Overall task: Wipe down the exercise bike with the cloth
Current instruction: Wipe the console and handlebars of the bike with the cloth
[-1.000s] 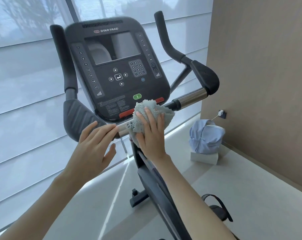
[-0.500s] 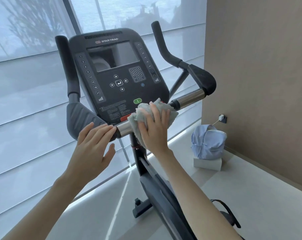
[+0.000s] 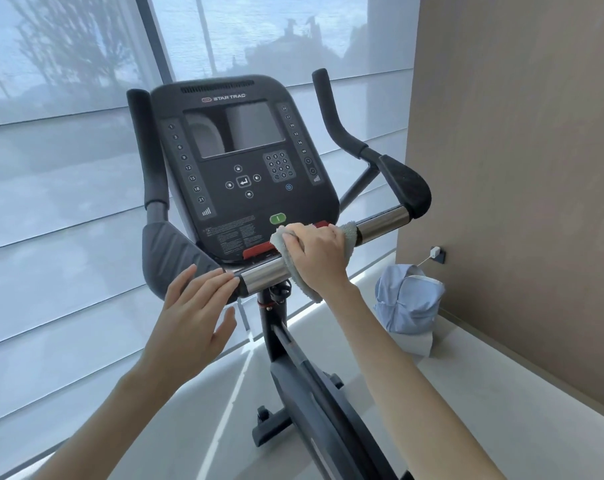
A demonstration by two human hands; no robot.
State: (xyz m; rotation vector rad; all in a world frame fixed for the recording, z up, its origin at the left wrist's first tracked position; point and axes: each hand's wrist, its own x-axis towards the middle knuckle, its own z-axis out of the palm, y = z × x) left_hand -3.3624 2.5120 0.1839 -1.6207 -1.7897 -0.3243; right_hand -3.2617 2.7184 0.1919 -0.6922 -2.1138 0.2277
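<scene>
I'm pressing the cloth (image 3: pixel 349 233) around the chrome bar (image 3: pixel 266 277) with my right hand (image 3: pixel 319 258), fingers closed on it. My left hand (image 3: pixel 193 317) is lying flat and empty, fingertips touching the bar's left end. Console (image 3: pixel 241 168) above my hands, grips and frame (image 3: pixel 314 393) below look unwiped, so I'm judging most of the bike left.

bare chrome bar (image 3: pixel 383 224) lies open rightward up to the black pad (image 3: pixel 406 187); the console (image 3: pixel 241 168) crowds close above (the left hand (image 3: pixel 193 317) blocks leftward).
</scene>
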